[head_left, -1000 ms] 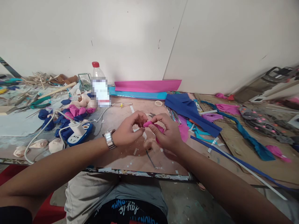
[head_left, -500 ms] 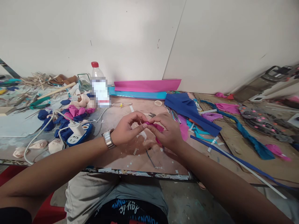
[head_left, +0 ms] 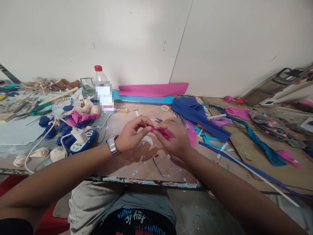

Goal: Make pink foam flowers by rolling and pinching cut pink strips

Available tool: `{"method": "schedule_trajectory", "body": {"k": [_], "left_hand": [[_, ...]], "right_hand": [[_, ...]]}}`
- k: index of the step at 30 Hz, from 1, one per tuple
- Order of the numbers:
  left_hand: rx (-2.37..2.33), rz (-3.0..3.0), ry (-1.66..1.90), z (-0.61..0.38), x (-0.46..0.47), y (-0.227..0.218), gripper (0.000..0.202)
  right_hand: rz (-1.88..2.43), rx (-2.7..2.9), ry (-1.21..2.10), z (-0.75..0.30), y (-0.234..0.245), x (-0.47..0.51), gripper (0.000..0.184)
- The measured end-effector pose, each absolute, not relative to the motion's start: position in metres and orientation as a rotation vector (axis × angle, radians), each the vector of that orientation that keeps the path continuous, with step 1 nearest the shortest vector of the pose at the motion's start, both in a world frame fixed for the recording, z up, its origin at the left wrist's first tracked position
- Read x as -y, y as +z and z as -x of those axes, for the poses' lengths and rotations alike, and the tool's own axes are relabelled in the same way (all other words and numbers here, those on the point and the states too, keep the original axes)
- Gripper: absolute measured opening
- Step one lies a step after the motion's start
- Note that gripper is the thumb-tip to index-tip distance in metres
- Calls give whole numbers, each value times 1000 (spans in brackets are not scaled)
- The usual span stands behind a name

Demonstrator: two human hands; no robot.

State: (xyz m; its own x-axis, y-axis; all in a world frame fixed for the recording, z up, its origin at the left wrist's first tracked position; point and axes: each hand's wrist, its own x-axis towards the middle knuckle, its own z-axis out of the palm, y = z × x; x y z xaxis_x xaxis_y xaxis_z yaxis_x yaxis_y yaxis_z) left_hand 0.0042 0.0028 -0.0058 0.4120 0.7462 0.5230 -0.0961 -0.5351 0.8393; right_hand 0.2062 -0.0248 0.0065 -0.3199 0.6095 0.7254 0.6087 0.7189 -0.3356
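Both my hands meet over the middle of the work table (head_left: 122,163). My left hand (head_left: 133,133), with a metal watch on its wrist, pinches one end of a small rolled piece of pink foam (head_left: 162,132). My right hand (head_left: 174,137) is curled around the rest of that pink foam piece, fingers closed on it. A white curved scrap (head_left: 148,141) lies on the table just under my hands.
A blue power strip (head_left: 81,140) with white cables lies to the left, among blue, pink and cream foam flowers (head_left: 75,119). A plastic bottle (head_left: 102,89) stands behind. Blue foam sheet (head_left: 199,117), teal strips and a long blue-white strip (head_left: 246,169) lie right. Pink and blue sheets (head_left: 153,89) lean at the wall.
My hands have stayed in place; the fingers have shifted slightly, working the pink foam piece tighter between them.
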Motion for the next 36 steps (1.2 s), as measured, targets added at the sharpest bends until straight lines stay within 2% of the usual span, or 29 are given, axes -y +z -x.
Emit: {"method": "schedule_trajectory", "body": {"k": [11, 36], "left_hand": [[-664, -1815, 1241, -3, -3, -7, 23], [-735, -1939, 1240, -1, -2, -6, 25]], "right_hand": [[945, 2038, 33, -208, 6, 25, 9], [943, 1990, 8, -207, 5, 23, 4]]}}
